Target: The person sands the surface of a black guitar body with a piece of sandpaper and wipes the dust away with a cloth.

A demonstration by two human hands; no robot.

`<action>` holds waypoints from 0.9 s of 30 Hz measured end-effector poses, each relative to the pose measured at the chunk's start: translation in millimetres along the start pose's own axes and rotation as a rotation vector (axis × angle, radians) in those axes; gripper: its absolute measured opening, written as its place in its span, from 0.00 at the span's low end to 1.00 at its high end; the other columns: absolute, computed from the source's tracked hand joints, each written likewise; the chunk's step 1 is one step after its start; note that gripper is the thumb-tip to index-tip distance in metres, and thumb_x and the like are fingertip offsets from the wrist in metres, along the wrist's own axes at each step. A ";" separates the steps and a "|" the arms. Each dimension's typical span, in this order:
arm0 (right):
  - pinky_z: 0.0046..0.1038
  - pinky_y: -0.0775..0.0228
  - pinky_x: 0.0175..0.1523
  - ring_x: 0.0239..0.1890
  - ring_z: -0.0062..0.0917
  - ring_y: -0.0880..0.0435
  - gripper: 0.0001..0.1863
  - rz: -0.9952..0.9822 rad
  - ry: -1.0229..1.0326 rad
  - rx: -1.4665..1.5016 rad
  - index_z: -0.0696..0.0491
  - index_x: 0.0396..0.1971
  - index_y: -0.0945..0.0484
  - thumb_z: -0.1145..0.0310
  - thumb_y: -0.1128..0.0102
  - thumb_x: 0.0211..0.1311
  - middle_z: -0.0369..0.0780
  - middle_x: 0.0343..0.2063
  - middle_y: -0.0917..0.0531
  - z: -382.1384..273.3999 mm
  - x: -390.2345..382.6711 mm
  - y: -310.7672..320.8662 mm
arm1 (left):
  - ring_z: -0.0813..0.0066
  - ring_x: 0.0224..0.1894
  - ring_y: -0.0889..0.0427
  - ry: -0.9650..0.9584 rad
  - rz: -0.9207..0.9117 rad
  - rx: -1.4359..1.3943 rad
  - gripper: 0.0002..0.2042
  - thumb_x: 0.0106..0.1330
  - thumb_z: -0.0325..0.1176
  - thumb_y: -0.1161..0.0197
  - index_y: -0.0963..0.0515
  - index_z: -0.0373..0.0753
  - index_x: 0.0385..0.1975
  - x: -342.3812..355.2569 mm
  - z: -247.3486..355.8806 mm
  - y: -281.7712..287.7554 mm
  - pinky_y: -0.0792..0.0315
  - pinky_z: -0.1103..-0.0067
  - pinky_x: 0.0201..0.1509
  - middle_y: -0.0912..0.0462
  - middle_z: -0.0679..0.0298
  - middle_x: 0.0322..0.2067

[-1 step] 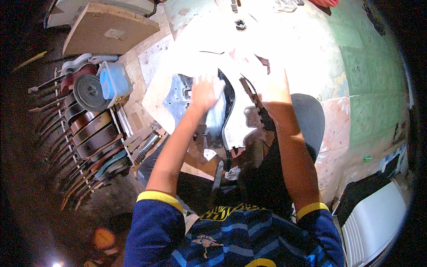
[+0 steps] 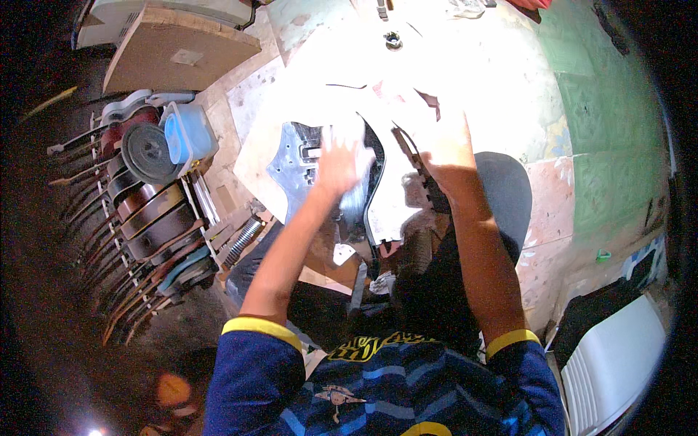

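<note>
A dark, glossy electric guitar body (image 2: pixel 294 171) with cut-out cavities and small holes lies flat in front of me. My left hand (image 2: pixel 343 161) rests on its face beside the cavities, fingers stretched out, slightly blurred and bleached by strong light. Whether anything thin is under that palm cannot be seen. To the right of the body's curved dark edge is my right hand (image 2: pixel 448 149). Its fingers vanish in the glare, so what they touch is hidden. A dark, notched strip (image 2: pixel 429 182) runs beside my right wrist.
At the left stands a rack of guitars (image 2: pixel 149 218), with a round dark lid (image 2: pixel 151 150) and a blue plastic tub (image 2: pixel 189 134) by it. A cardboard sheet (image 2: pixel 174 51) leans behind. A coiled spring (image 2: pixel 243 240) lies near the rack. A white ribbed panel (image 2: pixel 614 363) is at lower right.
My left hand has shifted slightly to the right across the guitar body, uncovering more of the cavities. My right hand has stayed in nearly the same place.
</note>
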State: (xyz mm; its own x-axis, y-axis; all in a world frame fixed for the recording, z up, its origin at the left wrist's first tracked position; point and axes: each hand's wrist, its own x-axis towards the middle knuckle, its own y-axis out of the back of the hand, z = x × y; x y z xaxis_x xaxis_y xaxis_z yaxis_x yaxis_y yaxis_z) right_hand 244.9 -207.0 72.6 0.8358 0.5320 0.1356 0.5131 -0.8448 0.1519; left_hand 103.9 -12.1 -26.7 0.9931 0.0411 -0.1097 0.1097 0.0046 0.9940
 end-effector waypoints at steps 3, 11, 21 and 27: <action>0.33 0.26 0.55 0.47 0.33 0.17 0.17 0.065 0.211 -0.204 0.63 0.52 0.20 0.72 0.36 0.66 0.46 0.46 0.16 -27.0 -1.4 5.7 | 0.42 0.79 0.48 -0.129 -0.211 -0.222 0.38 0.72 0.57 0.45 0.38 0.35 0.74 -89.7 55.3 12.0 0.55 0.46 0.79 0.41 0.42 0.75; 0.45 0.30 0.51 0.41 0.48 0.19 0.24 0.056 0.288 -0.320 0.54 0.44 0.11 0.56 0.55 0.73 0.47 0.37 0.12 -10.2 -13.2 4.2 | 0.51 0.76 0.40 -0.175 -0.403 -0.217 0.42 0.71 0.63 0.49 0.41 0.36 0.76 -91.5 37.2 21.7 0.51 0.56 0.80 0.37 0.47 0.74; 0.45 0.35 0.63 0.55 0.46 0.22 0.41 0.103 0.320 0.042 0.55 0.53 0.15 0.37 0.73 0.77 0.47 0.52 0.14 -14.1 -0.7 -3.8 | 0.44 0.70 0.32 0.255 -0.058 -0.208 0.35 0.75 0.55 0.50 0.32 0.29 0.68 62.8 -21.5 20.1 0.46 0.49 0.76 0.28 0.41 0.66; 0.38 0.29 0.63 0.56 0.38 0.17 0.28 0.066 -0.135 0.234 0.55 0.57 0.17 0.47 0.40 0.70 0.44 0.52 0.14 -33.9 9.8 -7.2 | 0.45 0.78 0.45 -0.091 -0.203 -0.244 0.43 0.70 0.59 0.44 0.41 0.30 0.75 -90.7 71.7 18.0 0.59 0.49 0.81 0.42 0.41 0.75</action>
State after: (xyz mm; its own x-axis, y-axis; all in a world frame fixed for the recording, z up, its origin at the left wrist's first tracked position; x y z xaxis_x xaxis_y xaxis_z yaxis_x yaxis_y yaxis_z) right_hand 242.8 -193.8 106.0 0.8792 0.4765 0.0040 0.4751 -0.8758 -0.0856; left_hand 18.8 -87.4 1.1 0.9529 -0.0748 -0.2940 0.3033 0.2435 0.9212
